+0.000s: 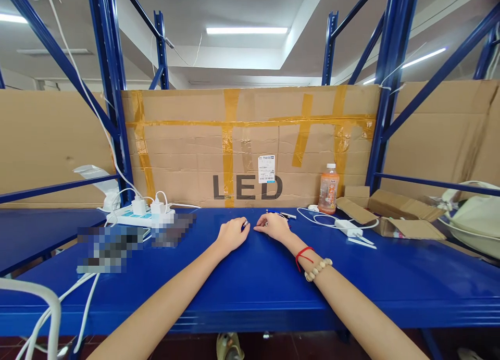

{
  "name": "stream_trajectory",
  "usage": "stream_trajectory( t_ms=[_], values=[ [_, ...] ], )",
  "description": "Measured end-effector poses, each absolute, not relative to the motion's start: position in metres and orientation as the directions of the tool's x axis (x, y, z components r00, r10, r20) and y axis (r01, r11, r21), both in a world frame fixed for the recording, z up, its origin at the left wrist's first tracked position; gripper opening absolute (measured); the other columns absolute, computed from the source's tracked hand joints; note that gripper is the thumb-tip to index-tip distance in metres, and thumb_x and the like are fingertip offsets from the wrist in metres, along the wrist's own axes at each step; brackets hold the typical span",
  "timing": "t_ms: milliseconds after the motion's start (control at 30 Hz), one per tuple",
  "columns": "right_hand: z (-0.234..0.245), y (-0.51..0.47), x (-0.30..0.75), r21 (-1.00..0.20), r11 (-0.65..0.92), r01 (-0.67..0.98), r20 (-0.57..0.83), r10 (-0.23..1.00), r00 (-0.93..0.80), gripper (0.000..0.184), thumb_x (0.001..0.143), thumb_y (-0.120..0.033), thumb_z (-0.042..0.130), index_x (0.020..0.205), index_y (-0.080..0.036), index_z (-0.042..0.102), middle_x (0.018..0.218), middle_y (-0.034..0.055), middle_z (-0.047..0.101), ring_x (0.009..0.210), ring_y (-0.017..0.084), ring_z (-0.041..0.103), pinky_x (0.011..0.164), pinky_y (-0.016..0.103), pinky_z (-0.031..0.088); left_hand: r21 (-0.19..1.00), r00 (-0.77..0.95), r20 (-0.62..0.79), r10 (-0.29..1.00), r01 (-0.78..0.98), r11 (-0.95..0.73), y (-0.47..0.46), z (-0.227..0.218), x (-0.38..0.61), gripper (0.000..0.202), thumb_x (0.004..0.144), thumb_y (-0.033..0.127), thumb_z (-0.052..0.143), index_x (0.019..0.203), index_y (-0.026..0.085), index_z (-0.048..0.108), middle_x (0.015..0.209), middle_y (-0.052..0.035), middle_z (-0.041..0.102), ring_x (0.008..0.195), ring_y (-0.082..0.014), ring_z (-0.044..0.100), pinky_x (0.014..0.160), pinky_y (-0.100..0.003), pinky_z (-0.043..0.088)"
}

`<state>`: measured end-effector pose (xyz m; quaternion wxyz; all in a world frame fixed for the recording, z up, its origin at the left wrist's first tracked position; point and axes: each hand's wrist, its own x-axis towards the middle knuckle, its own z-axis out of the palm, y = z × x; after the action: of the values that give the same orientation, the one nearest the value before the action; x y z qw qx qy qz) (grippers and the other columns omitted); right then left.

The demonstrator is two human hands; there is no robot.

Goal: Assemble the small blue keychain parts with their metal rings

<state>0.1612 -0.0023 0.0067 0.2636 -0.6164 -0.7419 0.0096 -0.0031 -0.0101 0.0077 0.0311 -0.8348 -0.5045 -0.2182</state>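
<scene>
My left hand [233, 234] rests on the blue shelf top [250, 282], its fingers curled closed. A small blue and silver piece [245, 225] shows at its thumb side; its kind is too small to tell. Just to the right, my right hand [275, 226] is bent down with thumb and fingertips drawn together. What lies in its fingers, if anything, I cannot make out. Behind the right hand lie slim blue and silver pen-like pieces [288, 215], partly hidden by it. A red string and a beaded bracelet [318, 270] circle my right wrist and forearm.
At left are a white power strip [128, 214] with chargers, cables and blurred items [113, 248]. An orange drink bottle [328, 189], a white adapter [348, 227] with its cord and an open cardboard box [406, 214] stand at right. A large cardboard panel [187, 151] closes the back.
</scene>
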Motion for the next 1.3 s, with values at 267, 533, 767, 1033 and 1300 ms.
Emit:
stream_trajectory(
  t_ms=[267,533,767,1033,1300],
  values=[
    [0.005,-0.001,0.159,-0.403,0.306,0.863,0.467,0.879,-0.093,0.015,0.071,-0.036,0.059,0.073,-0.024,0.067,0.076,-0.0023,0.067,0.073,0.015,0.060,0.059,0.023,0.041,0.152,0.433,0.414,0.801,0.834,-0.530,-0.004,0.004,-0.006,0.023,0.087,0.033,0.033,0.092,0.026,0.055,0.095,0.0011,0.062,0.092,-0.0163,0.055,0.067,-0.024,0.040],
    [0.000,0.007,0.141,-0.622,0.536,0.571,0.599,0.795,-0.095,0.020,0.073,-0.031,0.055,0.081,-0.018,0.067,0.080,0.0017,0.067,0.062,0.012,0.059,0.058,0.022,0.047,0.237,0.342,0.402,0.849,0.857,-0.458,-0.007,0.006,-0.006,0.020,0.088,0.033,0.032,0.099,0.022,0.045,0.097,-0.0027,0.062,0.091,-0.0183,0.057,0.064,-0.025,0.041],
    [0.000,0.006,0.140,-0.663,0.585,0.468,0.590,0.792,-0.154,0.022,0.070,-0.032,0.059,0.076,-0.013,0.067,0.076,0.0051,0.067,0.056,0.012,0.057,0.056,0.023,0.047,0.228,0.371,0.419,0.829,0.841,-0.491,-0.004,0.004,-0.008,0.019,0.088,0.031,0.031,0.091,0.023,0.047,0.097,-0.0011,0.061,0.089,-0.0178,0.057,0.063,-0.024,0.041],
    [-0.006,0.011,0.144,-0.649,0.554,0.522,0.552,0.815,-0.179,0.027,0.067,-0.040,0.062,0.075,-0.014,0.068,0.078,0.0044,0.065,0.049,0.009,0.053,0.048,0.021,0.042,0.157,0.420,0.407,0.811,0.843,-0.515,-0.001,0.001,-0.009,0.022,0.088,0.030,0.029,0.098,0.023,0.047,0.091,-0.0028,0.061,0.088,-0.0184,0.056,0.065,-0.026,0.042],
    [-0.002,0.004,0.141,-0.572,0.495,0.655,0.509,0.840,-0.190,0.026,0.074,-0.040,0.054,0.080,-0.017,0.065,0.085,0.0021,0.064,0.053,0.008,0.055,0.051,0.020,0.041,0.089,0.434,0.392,0.811,0.860,-0.503,-0.001,0.003,-0.010,0.024,0.088,0.030,0.026,0.097,0.020,0.046,0.093,-0.0059,0.060,0.089,-0.0194,0.056,0.067,-0.027,0.042]
  ],
)
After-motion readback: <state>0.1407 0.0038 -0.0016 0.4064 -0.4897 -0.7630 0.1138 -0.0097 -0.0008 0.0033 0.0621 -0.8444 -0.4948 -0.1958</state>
